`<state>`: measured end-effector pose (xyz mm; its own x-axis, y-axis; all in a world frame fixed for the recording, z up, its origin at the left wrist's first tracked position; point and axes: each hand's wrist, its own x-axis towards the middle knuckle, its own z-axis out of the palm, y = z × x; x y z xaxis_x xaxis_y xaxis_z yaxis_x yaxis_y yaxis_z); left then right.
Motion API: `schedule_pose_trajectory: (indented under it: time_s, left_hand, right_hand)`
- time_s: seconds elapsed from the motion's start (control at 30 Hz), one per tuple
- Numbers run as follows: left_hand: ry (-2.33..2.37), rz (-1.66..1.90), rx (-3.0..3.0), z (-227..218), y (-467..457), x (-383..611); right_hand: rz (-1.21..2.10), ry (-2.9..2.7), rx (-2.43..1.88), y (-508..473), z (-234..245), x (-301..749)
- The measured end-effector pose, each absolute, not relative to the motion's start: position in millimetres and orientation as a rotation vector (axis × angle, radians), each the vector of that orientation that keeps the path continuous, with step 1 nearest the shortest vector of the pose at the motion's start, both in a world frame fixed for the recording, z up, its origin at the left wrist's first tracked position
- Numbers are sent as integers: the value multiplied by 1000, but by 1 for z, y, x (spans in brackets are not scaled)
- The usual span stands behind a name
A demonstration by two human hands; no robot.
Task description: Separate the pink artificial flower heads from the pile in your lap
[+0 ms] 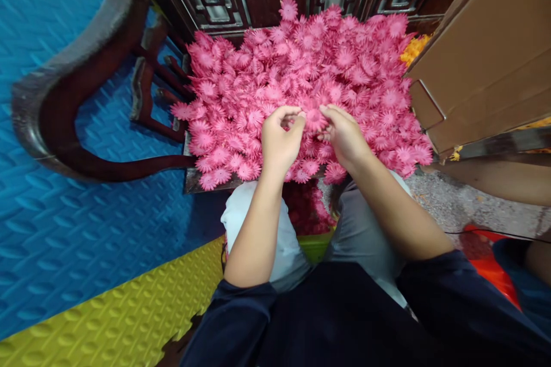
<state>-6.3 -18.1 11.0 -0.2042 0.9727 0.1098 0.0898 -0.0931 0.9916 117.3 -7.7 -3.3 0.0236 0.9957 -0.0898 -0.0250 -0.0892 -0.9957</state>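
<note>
Head view: I am holding one pink flower (314,119) between my two hands, just above the near middle of the heap of flowers (301,57) covering the counter (193,182). It is facing up at me, round and frilly, showing no long axis. My left hand (279,142) and right hand (344,136) are both pinching it, each grip nearly closed. The heap is holding too many to count.
</note>
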Motion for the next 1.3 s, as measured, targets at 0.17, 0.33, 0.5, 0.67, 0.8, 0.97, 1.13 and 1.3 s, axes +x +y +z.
schedule_pose_trajectory:
  time_s: [0.17,0.33,0.5,0.67,0.8,0.97,1.13,1.3]
  left_hand:
    - [1456,1564,1162,11,-17,-11]
    - [1480,1585,1173,8,-16,-14]
    - [1688,1643,1323,20,-27,-13]
    - [1538,1470,1492,26,-31,-13]
    - [1213,1369,1257,20,-24,-15]
    - [1069,1331,1051,21,-21,-18]
    - [1035,1308,987,26,-22,-19]
    - [1024,1314,956,20,-20,-21]
  right_hand:
    - [1472,-964,-1276,-13,11,116]
    - [1433,-1113,-1250,-15,14,114]
    - [1373,-1094,-1244,-16,18,110]
    - [1331,-1072,-1181,-18,24,110]
    - [1356,-1093,-1126,-17,26,115]
    - [1434,-1096,-1008,-17,25,119]
    - [1484,-1105,-981,-18,25,120]
    - [1517,-1072,-972,-18,24,122]
